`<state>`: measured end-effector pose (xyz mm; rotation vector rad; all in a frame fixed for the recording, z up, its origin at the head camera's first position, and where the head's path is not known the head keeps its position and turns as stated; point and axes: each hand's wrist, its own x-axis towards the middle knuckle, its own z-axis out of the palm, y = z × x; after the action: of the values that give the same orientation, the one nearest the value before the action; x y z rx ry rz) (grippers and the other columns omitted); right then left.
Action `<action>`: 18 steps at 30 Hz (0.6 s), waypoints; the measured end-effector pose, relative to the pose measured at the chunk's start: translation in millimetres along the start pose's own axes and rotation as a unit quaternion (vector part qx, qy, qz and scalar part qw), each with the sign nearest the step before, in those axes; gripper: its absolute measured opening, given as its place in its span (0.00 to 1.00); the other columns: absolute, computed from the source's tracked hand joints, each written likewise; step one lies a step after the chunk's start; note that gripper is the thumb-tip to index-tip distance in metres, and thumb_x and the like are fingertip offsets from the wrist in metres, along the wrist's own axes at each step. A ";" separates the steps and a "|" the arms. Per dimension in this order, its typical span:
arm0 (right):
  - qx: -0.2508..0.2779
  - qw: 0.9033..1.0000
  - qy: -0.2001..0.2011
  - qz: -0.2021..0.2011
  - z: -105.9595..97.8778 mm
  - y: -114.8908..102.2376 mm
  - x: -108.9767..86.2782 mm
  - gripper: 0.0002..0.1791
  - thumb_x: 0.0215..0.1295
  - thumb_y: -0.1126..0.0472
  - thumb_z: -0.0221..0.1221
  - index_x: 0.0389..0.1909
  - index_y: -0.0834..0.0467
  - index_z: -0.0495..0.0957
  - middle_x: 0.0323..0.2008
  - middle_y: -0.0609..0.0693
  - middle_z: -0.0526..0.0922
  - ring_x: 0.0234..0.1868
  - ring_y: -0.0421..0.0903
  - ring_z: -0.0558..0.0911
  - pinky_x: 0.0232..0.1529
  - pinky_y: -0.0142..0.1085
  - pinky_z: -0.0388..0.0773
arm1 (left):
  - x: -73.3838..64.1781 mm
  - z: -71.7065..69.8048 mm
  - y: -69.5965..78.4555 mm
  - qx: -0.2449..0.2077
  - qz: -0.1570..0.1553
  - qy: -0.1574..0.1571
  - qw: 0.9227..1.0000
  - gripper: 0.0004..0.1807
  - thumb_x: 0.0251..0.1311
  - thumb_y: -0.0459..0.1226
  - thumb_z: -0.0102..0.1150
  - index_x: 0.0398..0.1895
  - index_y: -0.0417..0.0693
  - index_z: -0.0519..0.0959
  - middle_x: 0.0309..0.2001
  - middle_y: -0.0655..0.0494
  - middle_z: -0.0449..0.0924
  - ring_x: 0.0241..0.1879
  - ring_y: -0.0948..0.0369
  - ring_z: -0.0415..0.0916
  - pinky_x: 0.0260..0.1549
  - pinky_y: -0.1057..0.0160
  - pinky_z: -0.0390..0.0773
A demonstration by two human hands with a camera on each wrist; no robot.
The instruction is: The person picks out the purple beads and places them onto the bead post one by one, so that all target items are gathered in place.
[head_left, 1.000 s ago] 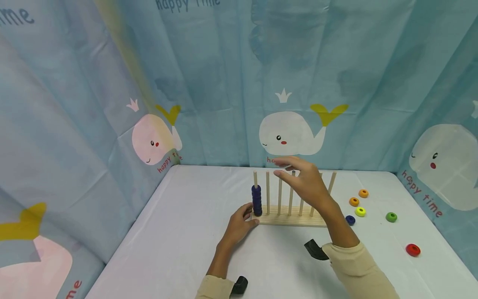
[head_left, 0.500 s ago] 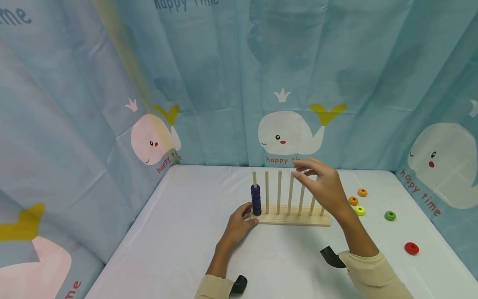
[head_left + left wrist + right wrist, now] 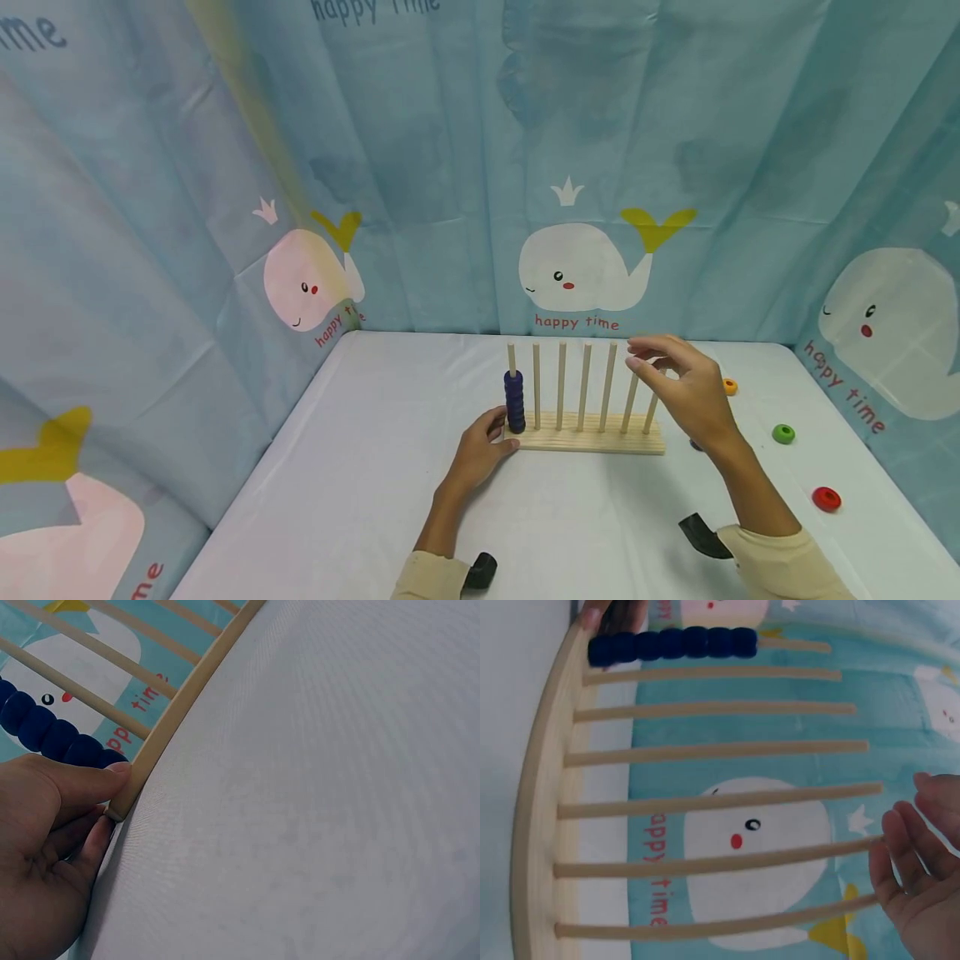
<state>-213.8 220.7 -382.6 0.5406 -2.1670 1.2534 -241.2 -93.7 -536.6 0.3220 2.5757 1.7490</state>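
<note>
A wooden peg rack (image 3: 588, 442) with several upright pegs stands on the table. Dark blue beads (image 3: 514, 402) are stacked on its leftmost peg, whose tip sticks out above them; the other pegs carry no beads. My left hand (image 3: 477, 454) holds the left end of the base, and in the left wrist view the thumb lies on one side with fingers under the corner. My right hand (image 3: 693, 398) hovers by the tops of the rightmost pegs, fingers loosely bent with nothing between them. In the right wrist view, fingertips (image 3: 882, 862) overlap two peg ends; contact cannot be told.
On the right of the white table (image 3: 360, 467) lie loose beads: an orange bead (image 3: 730, 387), a green bead (image 3: 783, 433) and a red bead (image 3: 827, 499). A dark bead (image 3: 696, 445) is partly hidden behind my right wrist. A whale-print curtain (image 3: 435, 167) hangs behind.
My right hand has moved rightward along the peg tops, from the middle pegs to the rightmost ones, now covering some loose beads. The left hand and the rack have stayed in place.
</note>
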 end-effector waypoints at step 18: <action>-0.069 0.996 -0.020 0.061 -33.3 45.6 -37.1 0.15 0.73 0.62 0.67 0.58 0.59 0.85 0.48 0.53 0.87 0.48 0.24 0.79 0.52 0.11 0.75 | 0.0 -0.7 1.5 -0.002 -0.004 0.000 1.000 0.36 0.67 0.32 0.70 0.77 0.37 0.69 0.74 0.40 0.72 0.73 0.45 0.72 0.73 0.58 0.76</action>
<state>-203.9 273.9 -423.1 0.3845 -2.3308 1.1537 -241.0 -93.8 -535.0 0.3127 2.5700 1.7503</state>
